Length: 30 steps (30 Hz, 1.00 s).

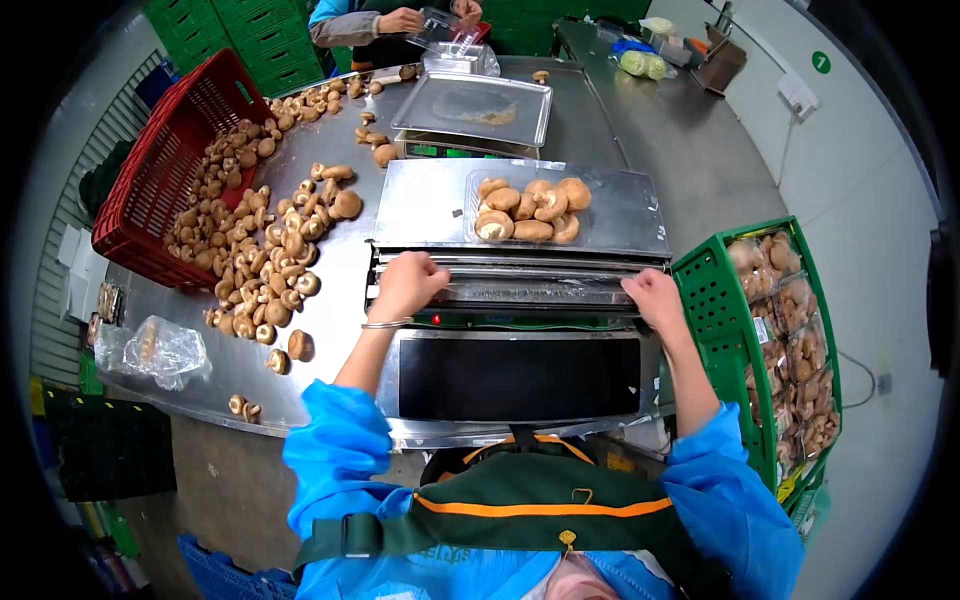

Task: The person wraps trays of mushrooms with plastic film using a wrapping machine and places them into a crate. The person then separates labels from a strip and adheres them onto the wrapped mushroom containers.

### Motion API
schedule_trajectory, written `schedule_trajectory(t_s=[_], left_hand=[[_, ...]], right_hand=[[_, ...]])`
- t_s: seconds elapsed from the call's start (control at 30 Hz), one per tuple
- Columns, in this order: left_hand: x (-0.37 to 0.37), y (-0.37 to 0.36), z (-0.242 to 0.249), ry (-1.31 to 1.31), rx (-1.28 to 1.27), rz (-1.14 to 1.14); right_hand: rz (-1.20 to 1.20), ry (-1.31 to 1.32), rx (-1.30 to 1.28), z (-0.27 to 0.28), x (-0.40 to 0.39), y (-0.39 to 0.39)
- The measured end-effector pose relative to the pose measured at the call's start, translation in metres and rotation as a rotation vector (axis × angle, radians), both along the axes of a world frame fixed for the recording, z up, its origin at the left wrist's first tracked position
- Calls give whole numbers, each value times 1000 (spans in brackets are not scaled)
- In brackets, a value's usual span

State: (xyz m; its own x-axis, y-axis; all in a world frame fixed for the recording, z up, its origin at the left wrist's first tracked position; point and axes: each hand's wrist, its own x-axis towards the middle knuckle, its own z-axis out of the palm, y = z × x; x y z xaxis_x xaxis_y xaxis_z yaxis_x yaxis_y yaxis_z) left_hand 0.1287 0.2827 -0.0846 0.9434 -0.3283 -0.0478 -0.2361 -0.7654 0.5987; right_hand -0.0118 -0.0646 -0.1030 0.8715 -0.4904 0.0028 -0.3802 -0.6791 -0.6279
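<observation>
My left hand (408, 287) is closed in a pinch at the left end of the wrapping machine's rollers. At the right end, my right hand (655, 298) pinches in the same way. Between them stretches clear cling film (540, 290), its edge in the fingers of both hands. Just beyond the rollers, a clear plastic tray (472, 205) filled with brown mushrooms (535, 208) rests on the metal top of the wrapping machine (420, 215). Closer to my body lies the machine's black plate (520, 380).
Loose mushrooms (270, 260) spill from a tipped red crate (150, 190) on the left. A scale with a metal pan (475, 105) stands behind the machine. On the right, a green crate (715, 320) holds wrapped mushroom packs (795, 340). Across the table, another person's hands (405, 20) handle clear plastic.
</observation>
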Motion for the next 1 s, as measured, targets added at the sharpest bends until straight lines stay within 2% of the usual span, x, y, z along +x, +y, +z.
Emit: schedule_trajectory(t_s=[0.03,0.07,0.1,0.13,0.17,0.2,0.23,0.27,0.3,0.33,0.37,0.4,0.43,0.5,0.57,0.6,0.63,0.73,0.77,0.8,0.83,0.9,1.0], left_hand=[[5,19,0,134,-218,-56],[0,35,22,549,-428,9],[-10,50,29,727,-585,72],[-20,75,10,830,-777,53],[-34,89,7,1127,-1004,126],[-49,96,1,1404,-1271,150],[-61,102,-8,1594,-1538,-86],[-65,81,29,1512,-1690,-399],[-53,67,43,1017,-1819,-620],[-23,66,26,578,-1920,-619],[2,39,70,651,-2046,-298],[26,11,115,679,-2145,39],[60,-12,120,628,-2160,-7],[133,-58,77,193,-1678,-104],[164,-89,30,-63,-777,-270],[178,-102,-18,-219,-564,-306],[183,-105,-50,-171,-404,-348],[164,-88,-17,353,-552,-480],[157,-82,-12,532,-607,-497],[153,-73,-8,678,-585,-551],[146,-65,3,769,-581,-527],[126,-49,24,950,-561,-477],[102,-43,29,922,-648,-414]], right_hand=[[58,-123,279,5,-12,-2],[-34,-63,610,24,-27,4],[-135,1,943,45,-43,12],[-177,-27,1175,51,-58,20],[-217,-62,1405,56,-70,26],[-39,-27,1549,63,-82,28],[149,7,1684,72,-88,24],[315,21,1829,87,-83,19],[815,-146,1764,94,-57,7],[502,-507,1735,110,-41,5],[638,-660,1630,129,-2,-4],[315,-861,1726,160,40,11],[78,-844,1678,171,86,10],[291,-865,1584,127,164,-14],[256,-640,613,67,215,-14],[279,-366,597,44,227,-11],[294,-82,577,28,232,-7],[484,215,831,41,217,1],[574,290,803,48,204,4],[559,272,900,48,192,2],[550,246,993,49,183,-1],[454,372,1143,59,162,-1],[345,442,1319,55,146,-2]])
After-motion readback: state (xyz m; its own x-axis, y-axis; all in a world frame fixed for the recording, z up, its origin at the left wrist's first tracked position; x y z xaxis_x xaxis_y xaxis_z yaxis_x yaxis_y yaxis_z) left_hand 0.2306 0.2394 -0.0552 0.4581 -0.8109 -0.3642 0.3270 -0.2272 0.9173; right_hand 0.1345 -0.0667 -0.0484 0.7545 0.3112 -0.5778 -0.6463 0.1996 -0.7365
